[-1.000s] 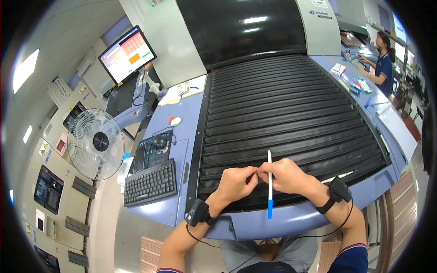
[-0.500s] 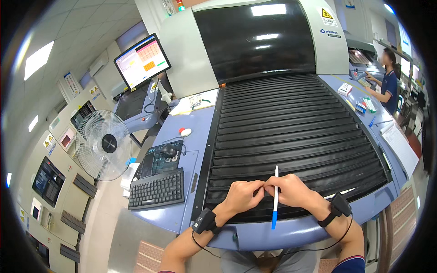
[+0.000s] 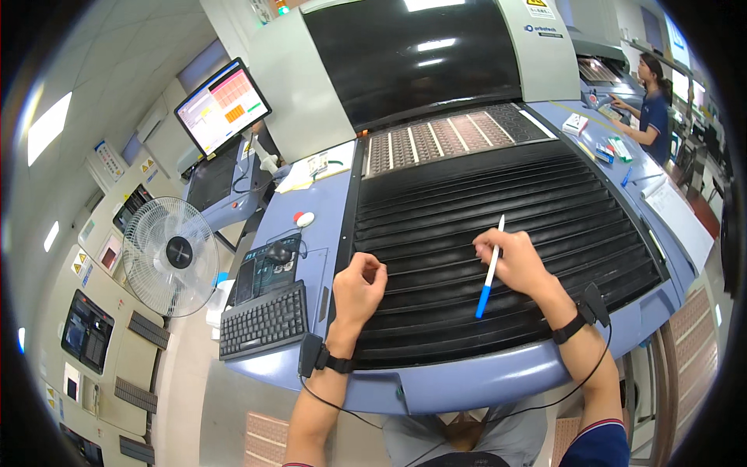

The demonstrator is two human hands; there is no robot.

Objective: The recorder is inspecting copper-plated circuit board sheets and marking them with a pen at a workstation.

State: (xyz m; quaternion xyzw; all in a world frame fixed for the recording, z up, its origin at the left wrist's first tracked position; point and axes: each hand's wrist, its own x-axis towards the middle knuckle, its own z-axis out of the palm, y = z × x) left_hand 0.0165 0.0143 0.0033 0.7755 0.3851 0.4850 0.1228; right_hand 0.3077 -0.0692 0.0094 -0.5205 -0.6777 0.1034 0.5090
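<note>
A white marker pen with a blue cap (image 3: pixel 483 300) slants through the curled fingers of my right hand (image 3: pixel 513 261), its capped end toward me. That hand is raised over the black ribbed bellows cover (image 3: pixel 482 204) of the machine. Farther left, my left hand (image 3: pixel 359 292) hovers by the cover's left border, fingers curled in and thumb close to them; nothing shows in it. At the far end of the bed lies a copper-coloured circuit board panel (image 3: pixel 440 144) with rows of small repeated patterns, just before the machine's dark hood (image 3: pixel 412 62).
Left of the bed are a keyboard (image 3: pixel 264 321), a mouse (image 3: pixel 278 252), a round white object (image 3: pixel 306 219) and a monitor (image 3: pixel 223 107). A floor fan (image 3: pixel 171 257) stands beyond. Small boxes (image 3: pixel 576 124) and papers (image 3: pixel 675 218) lie on the right ledge. A co-worker (image 3: pixel 654 109) stands far right.
My hands have separated: the left went left and up, the right moved up and right with the marker pen. The bellows has drawn toward me, and the copper-coloured panel now shows at the far end.
</note>
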